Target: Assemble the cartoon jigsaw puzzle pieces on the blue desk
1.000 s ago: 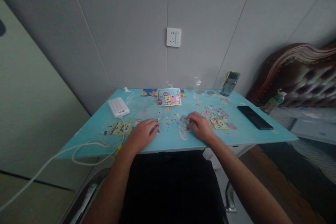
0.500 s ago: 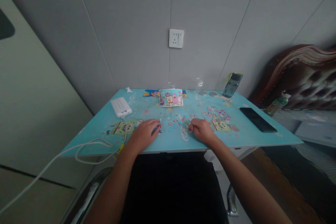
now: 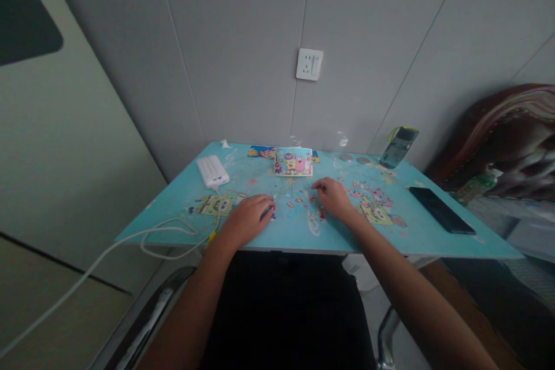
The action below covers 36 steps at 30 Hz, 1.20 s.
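Observation:
Small colourful pieces (image 3: 299, 200), like jigsaw pieces, lie scattered on the light blue tabletop (image 3: 295, 237) between my hands. My left hand (image 3: 249, 221) rests on the table left of them, its fingers curled. A small dark and reddish bit shows at its fingertips, too small to name. My right hand (image 3: 333, 199) is over the pieces' right side, with bent fingers drawn together and pointing left. What its fingertips hold, if anything, is too small to make out. A picture card (image 3: 293, 162) with cartoon figures stands behind the pieces.
A denser heap of pieces (image 3: 373, 192) lies right of my right hand. A white power bank (image 3: 212, 171) with a cable (image 3: 169, 230) is at the left. A black phone (image 3: 441, 210) and a tilted-looking bottle (image 3: 399, 147) are at the right, near the wall outlet's wall (image 3: 243, 58).
My right hand has moved forward over the pieces, and its fingers reach out more to the left. My left hand keeps its place on the table. The whole view has shifted slightly.

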Each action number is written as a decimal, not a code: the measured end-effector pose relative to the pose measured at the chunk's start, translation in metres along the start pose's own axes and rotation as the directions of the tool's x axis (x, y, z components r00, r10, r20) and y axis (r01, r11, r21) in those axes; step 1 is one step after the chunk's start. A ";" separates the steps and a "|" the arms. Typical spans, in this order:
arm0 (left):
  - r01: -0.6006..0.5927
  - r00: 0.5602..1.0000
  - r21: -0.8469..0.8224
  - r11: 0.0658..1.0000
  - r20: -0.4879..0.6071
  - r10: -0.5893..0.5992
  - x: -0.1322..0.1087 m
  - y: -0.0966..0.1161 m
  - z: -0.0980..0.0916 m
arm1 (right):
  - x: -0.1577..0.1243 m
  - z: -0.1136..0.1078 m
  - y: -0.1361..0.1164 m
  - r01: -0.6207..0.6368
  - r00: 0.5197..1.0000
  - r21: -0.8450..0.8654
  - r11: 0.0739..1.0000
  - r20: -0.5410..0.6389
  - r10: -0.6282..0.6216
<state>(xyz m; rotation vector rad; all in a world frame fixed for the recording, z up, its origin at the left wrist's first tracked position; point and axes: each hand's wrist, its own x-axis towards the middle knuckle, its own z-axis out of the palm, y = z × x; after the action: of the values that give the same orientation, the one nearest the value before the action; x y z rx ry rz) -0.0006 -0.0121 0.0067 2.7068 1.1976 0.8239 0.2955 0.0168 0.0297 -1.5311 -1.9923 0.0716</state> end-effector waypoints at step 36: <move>0.032 0.999 -0.004 0.999 0.001 -0.032 -0.001 0.010 -0.008 | 0.006 0.024 -0.006 0.227 0.974 0.057 0.972 -0.001 -0.228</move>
<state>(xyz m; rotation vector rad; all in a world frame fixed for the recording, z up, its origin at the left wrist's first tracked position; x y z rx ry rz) 0.0010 -0.0207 0.0159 2.6767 1.2347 0.8200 0.2781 0.0281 0.0157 -1.2590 -2.1374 0.0384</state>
